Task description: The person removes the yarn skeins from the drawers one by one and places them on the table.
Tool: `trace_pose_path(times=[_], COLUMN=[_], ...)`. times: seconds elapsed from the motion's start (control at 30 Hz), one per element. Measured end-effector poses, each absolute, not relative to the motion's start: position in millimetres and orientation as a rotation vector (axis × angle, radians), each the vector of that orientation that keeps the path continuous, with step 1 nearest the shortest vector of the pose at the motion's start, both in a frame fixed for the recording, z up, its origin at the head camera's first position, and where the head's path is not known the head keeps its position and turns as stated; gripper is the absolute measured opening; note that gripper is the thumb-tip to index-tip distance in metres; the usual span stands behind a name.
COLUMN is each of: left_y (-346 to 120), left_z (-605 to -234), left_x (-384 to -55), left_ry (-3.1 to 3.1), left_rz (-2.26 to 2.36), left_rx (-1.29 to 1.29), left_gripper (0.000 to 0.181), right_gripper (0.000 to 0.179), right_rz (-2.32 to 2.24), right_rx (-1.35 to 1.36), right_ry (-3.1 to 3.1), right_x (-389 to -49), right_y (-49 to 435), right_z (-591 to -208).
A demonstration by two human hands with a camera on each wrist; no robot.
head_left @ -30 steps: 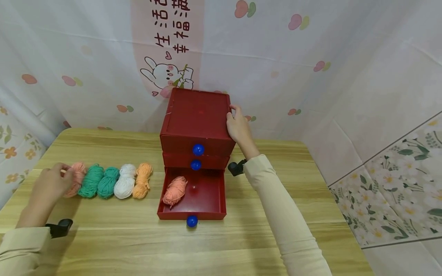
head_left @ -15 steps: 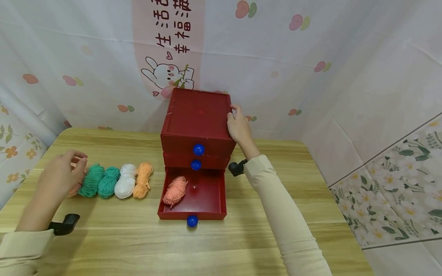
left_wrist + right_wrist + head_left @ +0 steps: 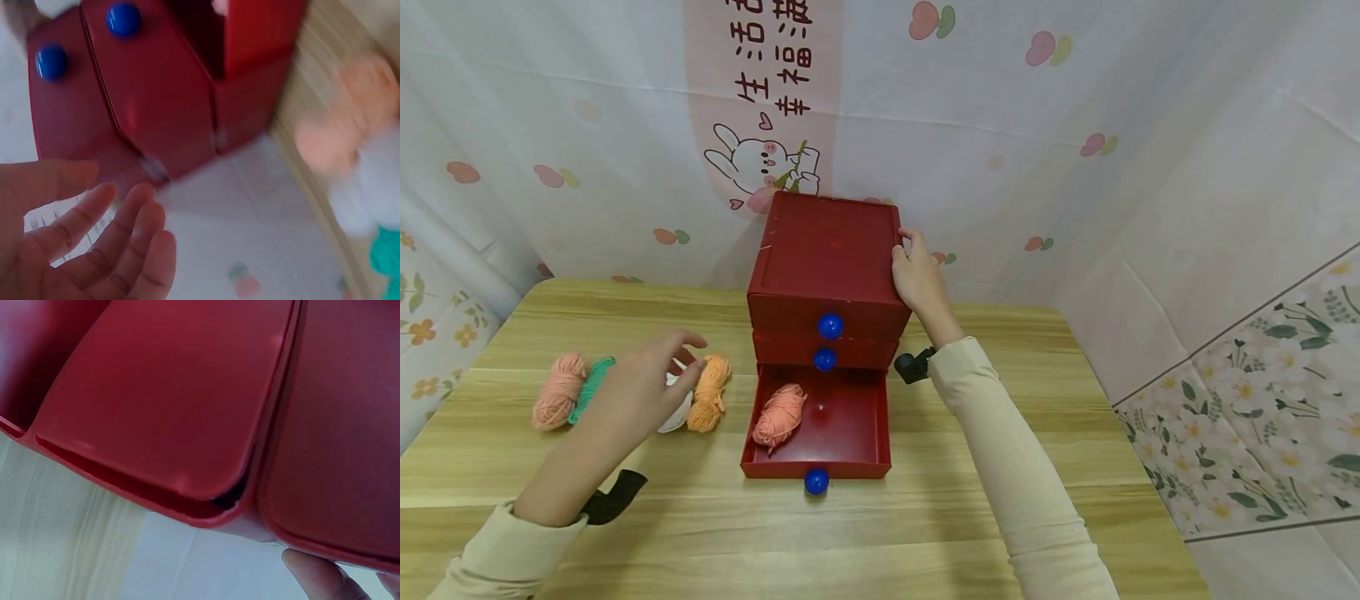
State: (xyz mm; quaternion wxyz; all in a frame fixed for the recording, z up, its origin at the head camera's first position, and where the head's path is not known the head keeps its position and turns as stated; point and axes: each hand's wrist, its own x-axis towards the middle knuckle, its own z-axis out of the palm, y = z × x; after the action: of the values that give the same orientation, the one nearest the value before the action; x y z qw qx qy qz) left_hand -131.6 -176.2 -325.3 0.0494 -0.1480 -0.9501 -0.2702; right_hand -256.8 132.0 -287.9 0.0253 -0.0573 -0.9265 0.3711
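My left hand [image 3: 643, 379] hovers over the row of yarn skeins with its fingers loosely bent and nothing between them. Under and beside it are a white skein [image 3: 679, 410] and a yellow-orange skein [image 3: 710, 393]. A green skein [image 3: 592, 385] shows in part, and a pink skein [image 3: 560, 392] lies at the left end. My right hand [image 3: 921, 279] rests against the upper right side of a red drawer cabinet [image 3: 835, 246]; its thumb touches the side in the right wrist view. The bottom drawer [image 3: 850, 433] is pulled out, with a coral skein [image 3: 780, 417] lying inside at left.
Blue ball knobs sit on the drawers, the lowest knob [image 3: 816, 482] being in front of the pulled-out one. The upper two drawers are closed. A wooden table [image 3: 737, 542] carries everything, and a printed curtain [image 3: 970, 167] hangs behind the cabinet.
My left hand has moved right from the pink skein at the left end, across the row, towards the white and yellow-orange skeins. My right hand stays on the cabinet.
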Motion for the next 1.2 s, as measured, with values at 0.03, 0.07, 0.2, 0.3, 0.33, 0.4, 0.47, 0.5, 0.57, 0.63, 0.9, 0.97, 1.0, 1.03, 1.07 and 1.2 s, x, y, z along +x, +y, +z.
trace_pose_path(times=[0.03, 0.07, 0.2, 0.3, 0.33, 0.4, 0.47, 0.5, 0.57, 0.63, 0.9, 0.97, 1.0, 1.03, 1.07, 1.2], left_y=[-170, -163, -139, -124, -119, -111, -103, -99, -92, -86, -71, -69, -68, -67, -66, -63], left_z=[-326, -327, -337, -345, -347, -353, -358, -361, -367, -371, -384, -388, -390, -391, -393, -399], left_x=[-130, -129, -127, -126, -126, -126, -125, -125, -124, -124, -127, -128, -129, -130, -130, -132], left_ry=[-2.900, -2.900, -2.935, -2.978, -2.994, -3.021, -3.055, -3.067, -3.092, -3.102, -3.145, -3.144, -3.137, -3.129, -3.127, -3.124], left_rz=[-0.816, -0.818, -0.814, -0.788, -0.778, -0.750, -0.737, -0.720, -0.694, -0.660, -0.555, -0.549, -0.547, -0.552, -0.555, -0.601], left_rx=[-0.481, -0.509, -0.596, -0.634, -0.646, -0.659, -0.656, -0.651, -0.627, -0.609, -0.547, -0.551, -0.556, -0.566, -0.577, -0.625], left_gripper=[0.024, 0.022, 0.023, 0.026, 0.028, 0.030, 0.034, 0.036, 0.039, 0.040, 0.038, 0.037, 0.035, 0.034, 0.032, 0.026], right_gripper=[0.044, 0.044, 0.044, 0.045, 0.045, 0.045, 0.045, 0.045, 0.045, 0.044, 0.045, 0.045, 0.045, 0.045, 0.045, 0.045], right_rz=[1.149, 1.150, 1.154, 1.153, 1.152, 1.151, 1.151, 1.153, 1.153, 1.159, 1.170, 1.174, 1.177, 1.176, 1.178, 1.177], right_rx=[-0.175, -0.174, -0.171, -0.172, -0.174, -0.176, -0.175, -0.175, -0.174, -0.174, -0.174, -0.173, -0.172, -0.173, -0.171, -0.167], right_ry=[-2.863, -2.862, -2.860, -2.861, -2.861, -2.861, -2.861, -2.860, -2.859, -2.855, -2.858, -2.853, -2.851, -2.853, -2.853, -2.852], right_x=[-257, -257, -256, -256, -256, -256, -256, -256, -256, -256, -256, -256, -256, -256, -256, -256], right_y=[132, 132, 132, 133, 133, 133, 133, 132, 132, 132, 133, 132, 132, 132, 132, 133], right_z=[-288, -288, -288, -288, -289, -289, -289, -289, -289, -289, -289, -289, -288, -288, -288, -289])
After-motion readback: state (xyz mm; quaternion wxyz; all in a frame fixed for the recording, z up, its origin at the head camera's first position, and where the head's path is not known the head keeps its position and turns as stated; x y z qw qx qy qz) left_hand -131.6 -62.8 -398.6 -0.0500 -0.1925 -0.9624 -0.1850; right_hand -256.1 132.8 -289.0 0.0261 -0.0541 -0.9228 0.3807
